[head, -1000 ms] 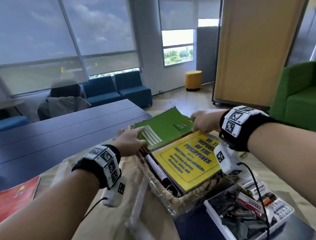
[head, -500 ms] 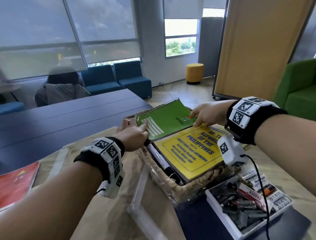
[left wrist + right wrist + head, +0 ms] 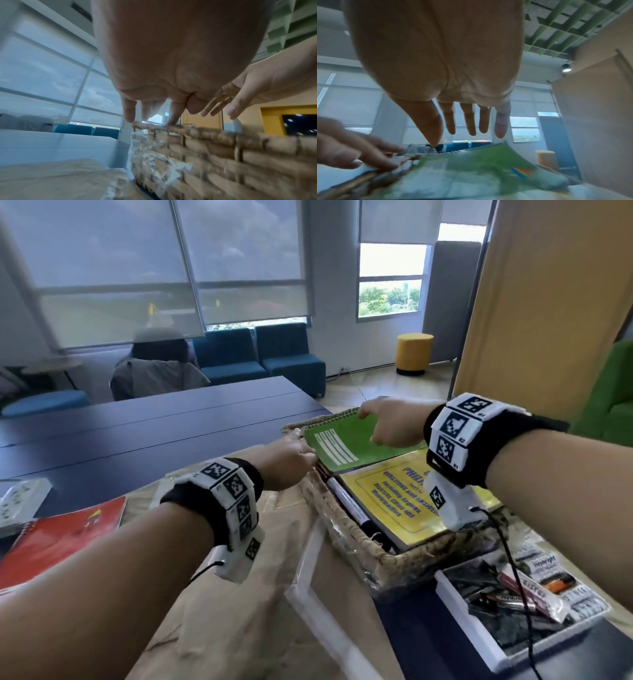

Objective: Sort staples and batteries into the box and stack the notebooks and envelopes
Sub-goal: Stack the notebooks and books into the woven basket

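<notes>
A green spiral notebook [image 3: 346,445] lies in the wicker basket [image 3: 342,546] over the far end of a yellow book [image 3: 394,501]. My left hand [image 3: 308,457] reaches to the basket's left rim, and in the left wrist view its fingertips [image 3: 130,119] touch the woven rim [image 3: 223,148]. My right hand [image 3: 370,419] hovers over the green notebook [image 3: 488,169] with fingers [image 3: 471,129] straight and spread, holding nothing. A white box [image 3: 496,655] at the near right holds batteries and staple packs [image 3: 534,587].
A black marker [image 3: 349,505] lies along the yellow book in the basket. A red notebook [image 3: 58,532] and a white power strip [image 3: 17,501] sit at the left. Brown envelopes [image 3: 239,611] and a clear lid [image 3: 308,577] lie under my left arm.
The green notebook went from tilted and held by both hands to lying flat in the basket. My right hand let go and slid left over it; my left hand now touches the rim.
</notes>
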### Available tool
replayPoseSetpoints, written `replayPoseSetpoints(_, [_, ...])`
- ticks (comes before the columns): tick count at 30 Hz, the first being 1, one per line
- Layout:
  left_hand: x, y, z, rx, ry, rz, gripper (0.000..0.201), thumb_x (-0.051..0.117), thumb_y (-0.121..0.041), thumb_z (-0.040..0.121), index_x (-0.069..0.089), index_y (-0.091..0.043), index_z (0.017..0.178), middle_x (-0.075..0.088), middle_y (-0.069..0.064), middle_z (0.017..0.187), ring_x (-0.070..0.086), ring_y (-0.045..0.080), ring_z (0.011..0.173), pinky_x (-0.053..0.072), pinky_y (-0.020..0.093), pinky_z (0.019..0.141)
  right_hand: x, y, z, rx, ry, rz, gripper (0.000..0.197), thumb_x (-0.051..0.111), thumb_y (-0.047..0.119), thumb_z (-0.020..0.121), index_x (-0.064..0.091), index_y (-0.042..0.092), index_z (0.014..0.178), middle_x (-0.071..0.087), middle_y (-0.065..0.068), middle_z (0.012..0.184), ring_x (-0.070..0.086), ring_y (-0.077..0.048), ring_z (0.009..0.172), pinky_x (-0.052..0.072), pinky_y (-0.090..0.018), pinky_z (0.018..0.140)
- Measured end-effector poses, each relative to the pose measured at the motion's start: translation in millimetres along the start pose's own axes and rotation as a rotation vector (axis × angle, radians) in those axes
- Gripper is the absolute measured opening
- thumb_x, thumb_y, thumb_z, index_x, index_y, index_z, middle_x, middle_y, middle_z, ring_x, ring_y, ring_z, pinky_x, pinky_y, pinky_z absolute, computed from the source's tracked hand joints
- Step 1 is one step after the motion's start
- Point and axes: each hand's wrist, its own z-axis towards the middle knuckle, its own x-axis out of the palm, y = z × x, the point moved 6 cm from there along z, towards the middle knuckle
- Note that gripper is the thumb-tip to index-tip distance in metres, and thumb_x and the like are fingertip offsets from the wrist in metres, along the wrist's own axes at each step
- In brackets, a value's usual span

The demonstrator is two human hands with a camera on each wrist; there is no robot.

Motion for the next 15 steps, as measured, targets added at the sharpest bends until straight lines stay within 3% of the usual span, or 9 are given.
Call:
replayPoseSetpoints(1, [-6.9,2.6,-5.5,0.035,-0.093,-0.050,0.030,0.048,-0.003,0.090,0.075,0.011,0.088,0.075,0.022,0.099,0.071,0.043,0.095,0.060,0.049,0.087,-0.9,13.0,0.9,-0.039,-0.007,-0.018,0.050,0.049,0.003,0.101,0.044,0.008,0.151,0.048,-0.014,0.148,0.049,-0.020,0.100,0.038,-0.021,0.061])
replayPoseSetpoints(2, [-11.0,4.8,-16.3,-0.009,-0.096,-0.173,0.036,0.042,-0.005,0.098,0.075,0.010,0.097,0.073,0.023,0.108,0.067,0.042,0.103,0.056,0.045,0.092,-1.3,26.6,2.3,-0.074,-0.018,-0.038,0.050,0.050,0.004,0.101,0.046,0.010,0.150,0.048,-0.013,0.148,0.052,-0.023,0.105,0.041,-0.021,0.068])
replayPoseSetpoints(4, [-33.0,20.5,-34.7,-0.086,-0.321,-0.243,0.036,0.041,-0.014,0.106,0.071,0.000,0.120,0.065,0.017,0.129,0.057,0.033,0.120,0.043,0.030,0.098,-1.2,53.6,5.4,-0.133,-0.041,-0.053,0.050,0.054,0.008,0.099,0.048,0.013,0.149,0.048,-0.010,0.150,0.052,-0.026,0.125,0.043,-0.027,0.091])
replayPoseSetpoints(6, [-46.1,38.8,-56.4,-0.177,-0.389,-0.253,0.032,0.048,-0.019,0.106,0.071,-0.010,0.125,0.068,0.010,0.127,0.060,0.027,0.117,0.041,0.028,0.094,-0.7,80.0,8.1,-0.179,-0.056,-0.028,0.050,0.058,0.013,0.098,0.050,0.016,0.147,0.048,-0.006,0.151,0.049,-0.025,0.133,0.042,-0.033,0.104])
replayPoseSetpoints(9, [-59.5,57.1,-95.6,-0.183,-0.500,-0.312,0.030,0.050,-0.025,0.105,0.075,-0.014,0.116,0.075,0.008,0.109,0.065,0.026,0.103,0.047,0.033,0.088,1.2,126.7,7.4,-0.261,-0.064,0.014,0.046,0.061,0.019,0.099,0.053,0.018,0.144,0.050,-0.004,0.148,0.052,-0.024,0.129,0.044,-0.035,0.106])
replayPoseSetpoints(13, [-59.0,104.1,-147.4,-0.311,-0.531,-0.302,0.028,0.056,-0.024,0.100,0.075,-0.013,0.117,0.074,0.003,0.115,0.065,0.020,0.107,0.043,0.028,0.088,13.8,194.7,1.1,-0.356,-0.027,0.077,0.040,0.060,0.024,0.101,0.057,0.019,0.140,0.056,-0.002,0.140,0.056,-0.022,0.121,0.047,-0.034,0.100])
replayPoseSetpoints(15, [-51.2,137.2,-174.5,-0.413,-0.534,-0.321,0.032,0.059,-0.029,0.095,0.073,-0.014,0.119,0.073,0.004,0.116,0.065,0.023,0.108,0.048,0.032,0.092,31.6,224.4,0.3,-0.376,0.039,0.137,0.039,0.060,0.023,0.101,0.058,0.016,0.139,0.060,-0.005,0.135,0.059,-0.023,0.116,0.049,-0.034,0.094])
